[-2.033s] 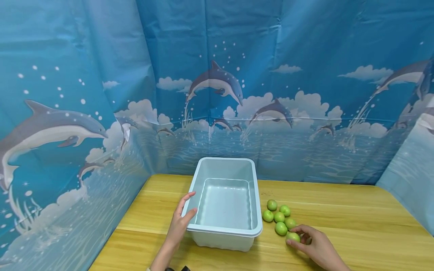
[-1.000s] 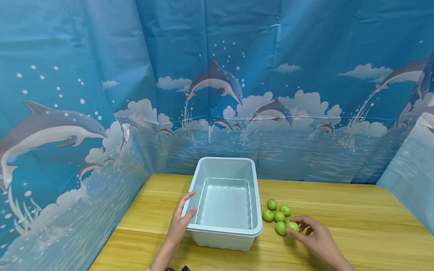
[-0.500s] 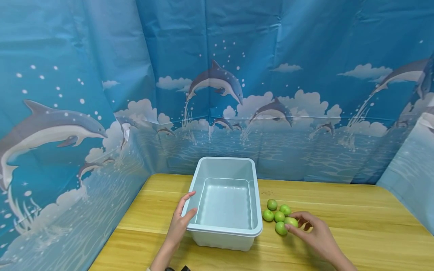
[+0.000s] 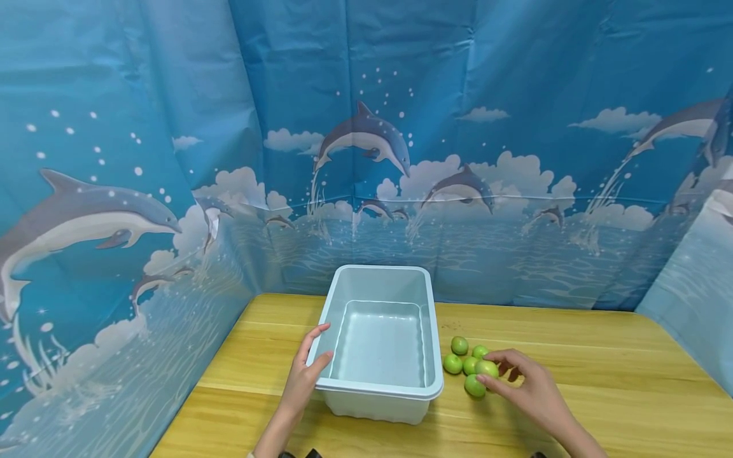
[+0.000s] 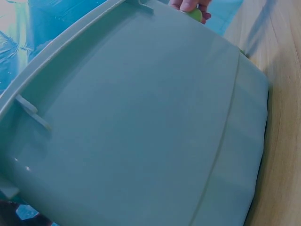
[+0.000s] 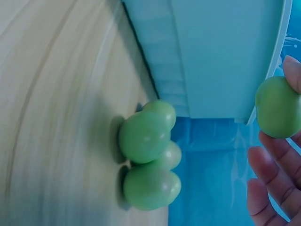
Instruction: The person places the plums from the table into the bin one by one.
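At the box's near left corner, my left hand (image 4: pixel 303 369) grips the rim of a pale blue plastic box (image 4: pixel 378 390). The thumb lies over the rim, and the other fingers are partly hidden by the wall. My right hand (image 4: pixel 529 388) pinches a round, smooth green fruit (image 4: pixel 487 369) between thumb and fingertips. The right wrist view shows this fruit (image 6: pixel 278 108) raised off the table, with the lower fingers (image 6: pixel 263 165) loosely bent. Below it, several similar green fruits (image 4: pixel 474 385) cluster on the table to the right of the box; the held one covers part of the group.
The wooden table (image 4: pixel 601 362) extends to the right of the fruits. A blue curtain (image 4: pixel 515 254) printed with dolphins hangs behind the table and along its sides. The box's tall outer wall (image 5: pixel 141 117) fills most of the left wrist view.
My right hand has lifted the nearest green fruit and moved it up and slightly left, over the other fruits. The left hand and the box have stayed in place.
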Demonstrator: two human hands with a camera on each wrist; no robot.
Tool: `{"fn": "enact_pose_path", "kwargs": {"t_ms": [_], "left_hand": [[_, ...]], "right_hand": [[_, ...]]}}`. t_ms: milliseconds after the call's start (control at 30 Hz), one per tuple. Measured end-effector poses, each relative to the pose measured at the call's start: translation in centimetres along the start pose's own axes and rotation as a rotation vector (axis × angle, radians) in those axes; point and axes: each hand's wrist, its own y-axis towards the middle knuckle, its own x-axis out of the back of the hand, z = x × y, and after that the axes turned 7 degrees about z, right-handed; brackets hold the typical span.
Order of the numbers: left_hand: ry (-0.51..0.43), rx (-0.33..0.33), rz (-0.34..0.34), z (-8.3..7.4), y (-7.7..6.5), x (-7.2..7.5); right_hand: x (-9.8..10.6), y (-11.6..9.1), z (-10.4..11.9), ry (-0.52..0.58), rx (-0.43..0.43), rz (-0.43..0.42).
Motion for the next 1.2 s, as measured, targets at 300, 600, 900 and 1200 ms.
{"fn": "enact_pose_path", "kwargs": {"t_ms": [300, 600, 900, 1200], "left_hand": [[0.002, 0.007, -0.001, -0.1, 0.0, 0.1], [-0.001, -0.008, 0.004, 0.0, 0.1, 0.0], [0.003, -0.015, 0.008, 0.0, 0.0, 0.0], [-0.002, 0.000, 0.004, 0.0, 0.0, 0.0]], "right_hand": [[0.2, 0.9, 1.4, -0.006, 0.041, 0.013], [0.2, 1.5, 1.7, -0.007, 0.135, 0.001], [0.2, 1.8, 2.5, -0.001, 0.187, 0.001], [0.2, 2.2, 3.1, 0.007, 0.222, 0.006]]}}
